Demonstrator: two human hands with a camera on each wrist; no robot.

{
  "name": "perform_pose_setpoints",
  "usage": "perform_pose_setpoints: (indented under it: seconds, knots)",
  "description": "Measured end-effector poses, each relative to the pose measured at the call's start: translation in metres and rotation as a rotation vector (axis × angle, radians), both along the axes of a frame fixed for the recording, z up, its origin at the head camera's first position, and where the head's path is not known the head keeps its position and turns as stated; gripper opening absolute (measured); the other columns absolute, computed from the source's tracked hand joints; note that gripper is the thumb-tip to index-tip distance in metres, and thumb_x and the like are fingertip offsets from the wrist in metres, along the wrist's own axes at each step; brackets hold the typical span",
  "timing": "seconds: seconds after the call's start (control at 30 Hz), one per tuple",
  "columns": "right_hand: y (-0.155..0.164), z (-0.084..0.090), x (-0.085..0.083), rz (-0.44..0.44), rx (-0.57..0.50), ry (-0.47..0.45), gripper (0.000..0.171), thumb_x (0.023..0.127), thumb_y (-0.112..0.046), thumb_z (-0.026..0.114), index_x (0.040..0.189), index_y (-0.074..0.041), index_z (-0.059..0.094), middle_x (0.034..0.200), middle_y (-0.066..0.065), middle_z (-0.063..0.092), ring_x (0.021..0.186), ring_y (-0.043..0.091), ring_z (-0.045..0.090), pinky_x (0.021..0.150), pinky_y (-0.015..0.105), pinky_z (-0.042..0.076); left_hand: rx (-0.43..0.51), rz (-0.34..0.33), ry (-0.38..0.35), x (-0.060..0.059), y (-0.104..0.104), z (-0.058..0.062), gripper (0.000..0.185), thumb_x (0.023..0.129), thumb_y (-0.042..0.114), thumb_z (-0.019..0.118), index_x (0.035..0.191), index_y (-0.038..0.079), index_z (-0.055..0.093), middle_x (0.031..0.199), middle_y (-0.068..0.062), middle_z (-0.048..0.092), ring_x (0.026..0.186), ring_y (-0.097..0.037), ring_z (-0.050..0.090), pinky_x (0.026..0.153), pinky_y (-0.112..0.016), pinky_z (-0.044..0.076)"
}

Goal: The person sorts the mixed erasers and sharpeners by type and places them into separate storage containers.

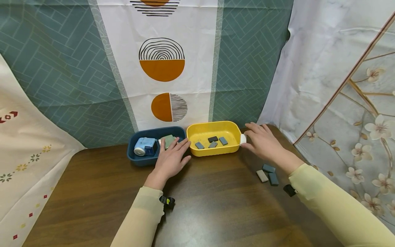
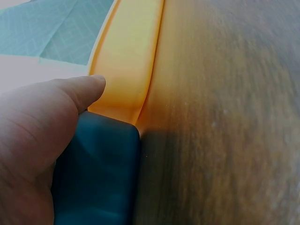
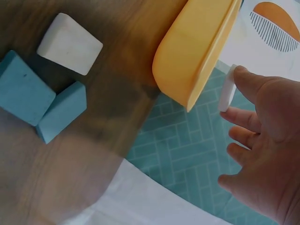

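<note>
At the right end of the yellow tray (image 1: 213, 152), my right hand (image 1: 264, 143) pinches a small white rectangular block (image 3: 228, 89) between thumb and fingertip. The tray holds several small grey and dark blocks (image 1: 213, 139) on its floor. My left hand (image 1: 173, 158) lies with spread fingers over the right part of the dark blue tray (image 1: 143, 162), its thumb by the corner where both trays meet. Inside the blue tray are a light blue boxy item (image 1: 145, 145) with a round white end and a green item (image 1: 168, 140), partly hidden by the fingers.
On the brown table (image 1: 216, 192), two blue-grey blocks (image 1: 273, 179) and a whitish block (image 1: 262, 176) lie together near the right forearm. A patterned cloth (image 1: 247, 68) hangs behind the trays, and a flowered cloth (image 1: 355, 120) borders the right side.
</note>
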State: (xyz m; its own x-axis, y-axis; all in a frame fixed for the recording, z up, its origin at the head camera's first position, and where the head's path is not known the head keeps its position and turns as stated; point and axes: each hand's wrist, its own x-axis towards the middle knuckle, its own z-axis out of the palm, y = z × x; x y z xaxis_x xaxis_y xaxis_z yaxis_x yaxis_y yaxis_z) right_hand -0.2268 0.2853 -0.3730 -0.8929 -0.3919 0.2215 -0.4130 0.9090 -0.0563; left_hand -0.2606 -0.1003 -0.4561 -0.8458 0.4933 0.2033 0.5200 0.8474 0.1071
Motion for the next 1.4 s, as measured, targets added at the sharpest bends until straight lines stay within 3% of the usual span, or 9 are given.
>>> perform_pose_setpoints:
  seconds: [0.8,1.4]
  knots:
    - [-0.013,-0.007,-0.032,-0.074,0.02,-0.079,0.05,0.109,-0.034,0.073,0.139,0.005,0.069,0.17,0.028,0.042,0.161,0.046,0.031,0.129,0.072,0.018,-0.009,0.004,-0.001,0.0,0.0,-0.001,0.067,0.112,0.047,0.064,0.172,0.024,0.044,0.178,0.004,0.036,0.167,-0.03,0.026,0.13,-0.075,0.0]
    - [-0.023,-0.012,-0.053,-0.118,0.031,-0.124,0.055,0.111,-0.036,0.07,0.145,0.007,0.065,0.169,0.031,0.041,0.158,0.05,0.034,0.13,0.07,0.018,-0.005,0.001,-0.007,-0.001,-0.001,-0.001,0.066,0.112,0.046,0.064,0.172,0.024,0.044,0.178,0.004,0.036,0.167,-0.03,0.027,0.13,-0.074,-0.003]
